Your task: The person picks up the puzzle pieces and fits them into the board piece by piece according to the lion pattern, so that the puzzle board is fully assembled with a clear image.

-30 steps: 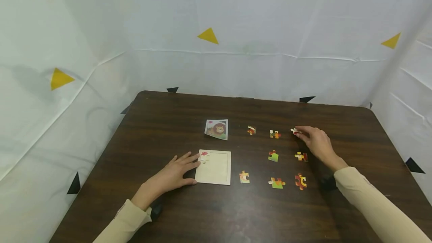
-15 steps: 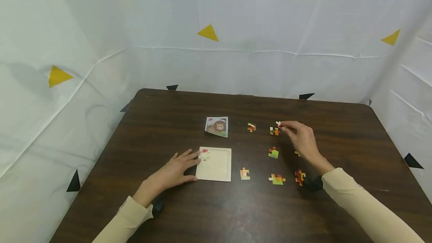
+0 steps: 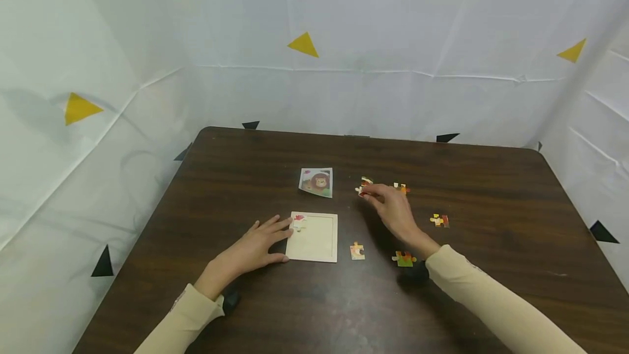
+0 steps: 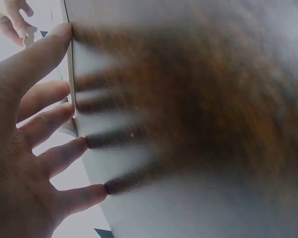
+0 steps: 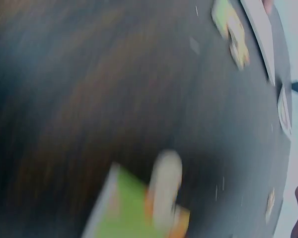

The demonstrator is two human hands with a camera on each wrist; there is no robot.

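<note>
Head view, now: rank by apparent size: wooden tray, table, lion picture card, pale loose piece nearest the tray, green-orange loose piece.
1. Table
2. Wooden tray
3. Lion picture card
4. Pale loose piece and green-orange loose piece: too close to rank confidently.

Spread left grip (image 4: 21, 166), touching board (image 4: 70, 64) edge

Can't really make out the puzzle piece (image 3: 360, 190) pinched by the right hand (image 3: 393, 209), partly covered tbh. In the right wrist view, can't read the green piece (image 5: 129, 213) properly: smeared with blur, chopped by the bottom edge. Losing both sleeves (image 3: 184, 316) off the head view's bottom too.
</note>
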